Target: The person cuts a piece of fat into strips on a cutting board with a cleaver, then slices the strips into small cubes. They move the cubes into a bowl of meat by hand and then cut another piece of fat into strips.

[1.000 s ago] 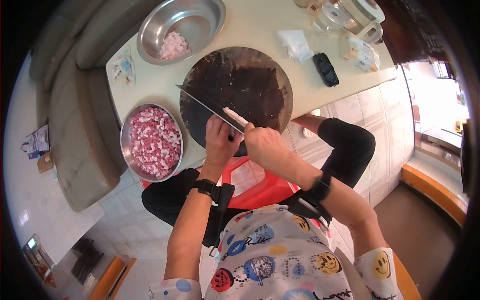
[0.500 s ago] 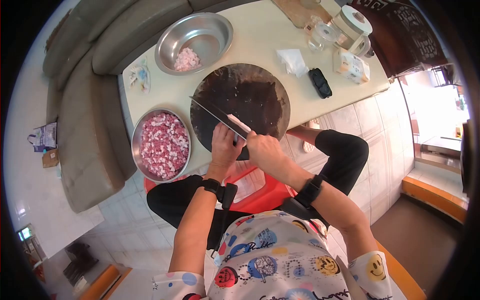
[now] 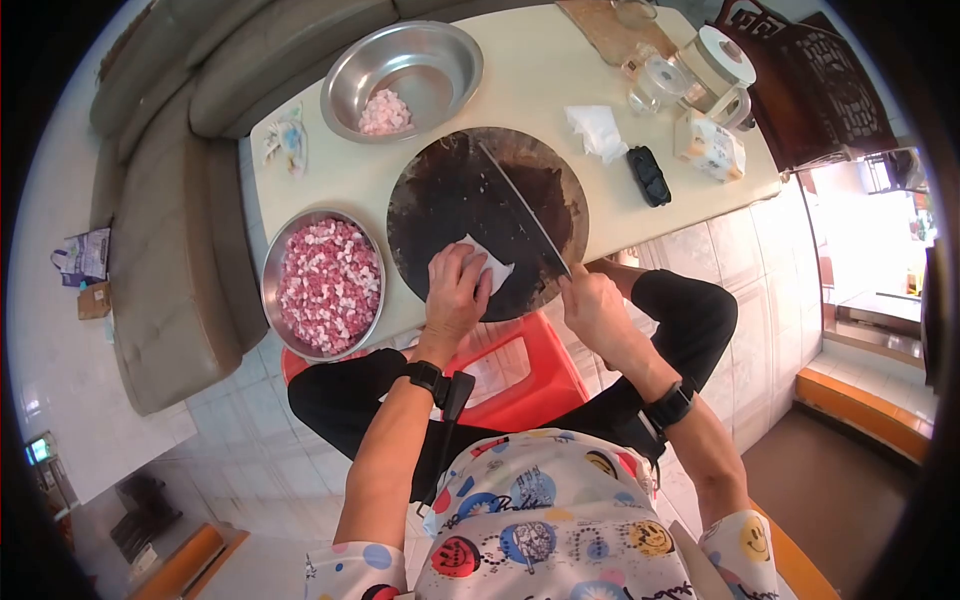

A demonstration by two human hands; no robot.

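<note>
The knife is slanting farther right, apart from the pale meat piece; the right hand is gripping it, fingers closed, while the left hand, fingers partly bent, is holding the piece on the chopping board.

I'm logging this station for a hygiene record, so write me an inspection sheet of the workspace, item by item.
Surface: pale table, with a round dark board at the near edge.
Job's things: knife angled over the board; pale piece on it; left bowl heaped with diced red-and-white meat; far basin holding a few pale chunks.
Clutter: white tissue, black object, carton, clear pitcher.
Hands: left hand on the pale piece; right hand grips the knife handle. Both bare.
Cables: nothing seen on the table.
Surroundings: grey sofa, red stool, tiled floor.
</note>
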